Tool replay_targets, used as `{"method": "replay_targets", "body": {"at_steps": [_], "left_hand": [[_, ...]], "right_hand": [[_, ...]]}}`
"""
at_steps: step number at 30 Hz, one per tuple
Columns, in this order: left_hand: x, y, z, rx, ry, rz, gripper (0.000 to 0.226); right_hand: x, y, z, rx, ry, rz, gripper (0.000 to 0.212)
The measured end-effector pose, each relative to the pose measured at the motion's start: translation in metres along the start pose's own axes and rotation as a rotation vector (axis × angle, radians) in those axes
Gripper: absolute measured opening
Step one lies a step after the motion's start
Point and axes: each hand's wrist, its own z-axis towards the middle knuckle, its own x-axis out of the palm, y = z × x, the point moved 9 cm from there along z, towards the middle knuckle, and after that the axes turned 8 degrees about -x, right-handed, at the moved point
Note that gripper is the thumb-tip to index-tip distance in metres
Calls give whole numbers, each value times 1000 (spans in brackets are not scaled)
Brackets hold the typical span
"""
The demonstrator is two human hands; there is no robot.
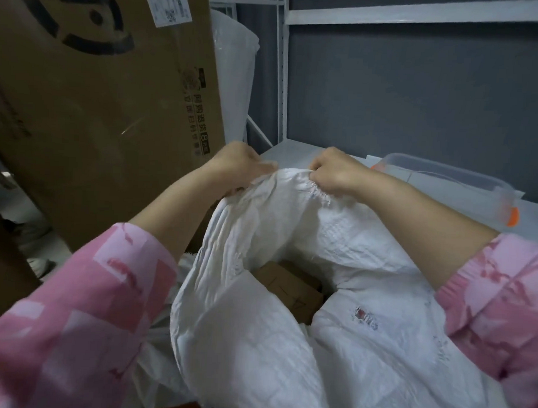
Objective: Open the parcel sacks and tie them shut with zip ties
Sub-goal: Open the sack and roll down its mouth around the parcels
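Holding the sack (287, 342) rim with curled fingers, left hand (235, 164) and right hand (334, 172) might slip, letting it flop shut.

Dim, cool indoor light with no visible source falls evenly over the scene, leaving the dark grey back wall (418, 96) murky and casting only soft shadows in the folds and open mouth of the white woven plastic sack (291, 235). A faint glint marks the taped face of the tall brown cardboard carton (112, 106), the sole glare. Wide-angle distortion bows the white metal shelf frame (281, 67) and stretches the pink patterned sleeves (90, 304), which are soft with blur at the lower corners, as is the left hand (235, 163).
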Motion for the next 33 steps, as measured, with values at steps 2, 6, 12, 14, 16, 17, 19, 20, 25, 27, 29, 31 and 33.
{"method": "replay_targets", "body": {"at_steps": [2,6,12,14,16,17,19,20,25,27,29,31,33], "left_hand": [[-5,-11,-14,128,-78,77,32],[0,-8,-23,192,-110,195,19],[22,24,5,-85,190,-73,17],[34,39,13,-225,304,-312,14],[40,50,22,-303,311,-460,14],[41,52,25,-320,301,-499,13],[42,52,26,-322,305,-534,13],[43,51,24,-316,318,-548,12],[26,50,13,-234,214,-399,24],[11,44,7,-137,108,-55,44],[6,41,-2,-75,84,172,54],[10,44,-9,-59,116,250,49],[13,48,-16,-51,116,282,43]], "right_hand": [[0,-10,6,66,-1,0,25],[2,-18,17,118,-9,81,27],[5,-28,23,132,8,53,24],[-6,-12,19,13,-92,-112,26],[-6,16,12,-157,-154,-197,43],[0,29,8,-238,-140,-194,42],[20,46,6,-351,-84,-250,30],[27,49,6,-366,-74,-277,27],[40,42,18,-284,-16,-243,20],[43,34,23,-234,28,-243,21],[45,30,26,-190,57,-243,23],[49,31,27,-176,99,-229,26],[54,33,27,-165,150,-212,25]]}}
